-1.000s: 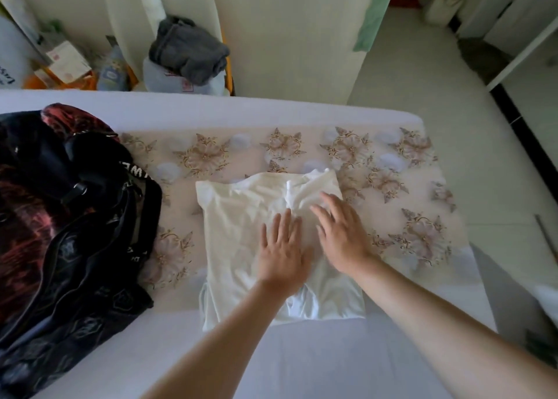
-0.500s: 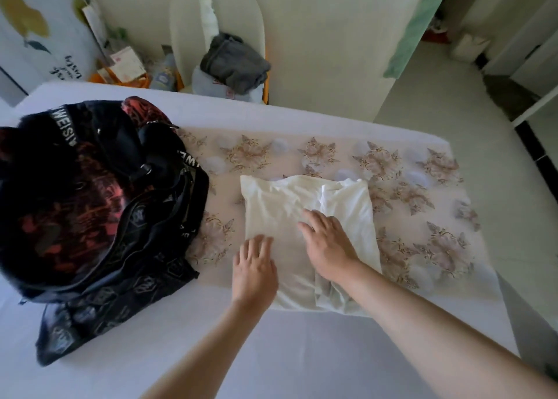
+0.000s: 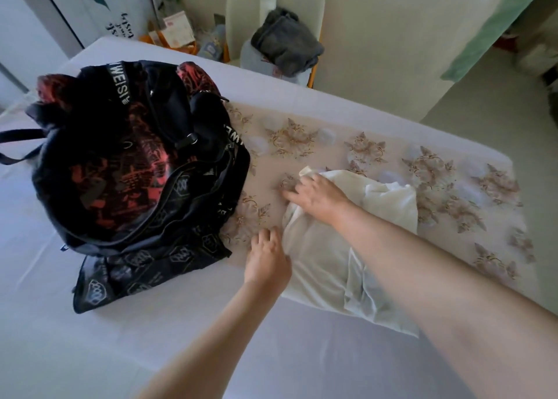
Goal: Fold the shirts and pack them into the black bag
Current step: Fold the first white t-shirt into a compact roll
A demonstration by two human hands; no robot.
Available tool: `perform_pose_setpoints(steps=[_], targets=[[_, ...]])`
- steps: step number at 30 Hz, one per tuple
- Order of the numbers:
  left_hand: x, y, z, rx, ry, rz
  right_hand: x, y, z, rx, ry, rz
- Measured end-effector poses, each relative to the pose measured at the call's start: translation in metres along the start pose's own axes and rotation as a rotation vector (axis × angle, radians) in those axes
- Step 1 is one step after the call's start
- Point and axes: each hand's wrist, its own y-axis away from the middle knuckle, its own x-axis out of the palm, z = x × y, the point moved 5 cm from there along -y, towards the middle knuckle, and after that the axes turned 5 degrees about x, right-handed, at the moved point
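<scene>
The folded white shirt lies on the floral cloth, right of the black bag. The bag sits open at the left, its red-patterned lining showing. My right hand reaches across the shirt and grips its far left edge, where one corner is lifted off the cloth. My left hand is at the shirt's near left edge with its fingers curled against the fabric. My right forearm hides part of the shirt.
A beige floral cloth covers the right part of the white-sheeted table. Behind the table stands a chair holding a grey garment, and boxes and packets sit at the back left. Bare floor lies to the right.
Both hands slid from the top of the shirt to its left edge and took hold; a far corner lifted. The view turned left, so the bag shows fully.
</scene>
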Motion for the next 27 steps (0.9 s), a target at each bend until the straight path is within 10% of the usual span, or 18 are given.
perform_pose_setpoints(steps=[15,19,21,25,27], targets=[[-0.027,-0.014,-0.138,0.283,0.212,0.611,0.034,0.165,-0.115,0.47,-0.368,-0.365],[0.016,0.025,-0.186,0.359,0.302,1.063,0.09,0.223,-0.097,0.636,-0.424,0.132],[0.035,0.02,-0.19,0.391,0.341,0.884,0.111,0.244,-0.08,0.756,-0.478,0.37],[0.048,-0.004,-0.167,0.703,0.065,0.163,0.115,0.248,-0.05,0.883,-0.648,0.216],[0.065,-0.002,-0.15,0.796,-0.157,0.208,0.116,0.241,-0.031,0.818,-0.753,0.117]])
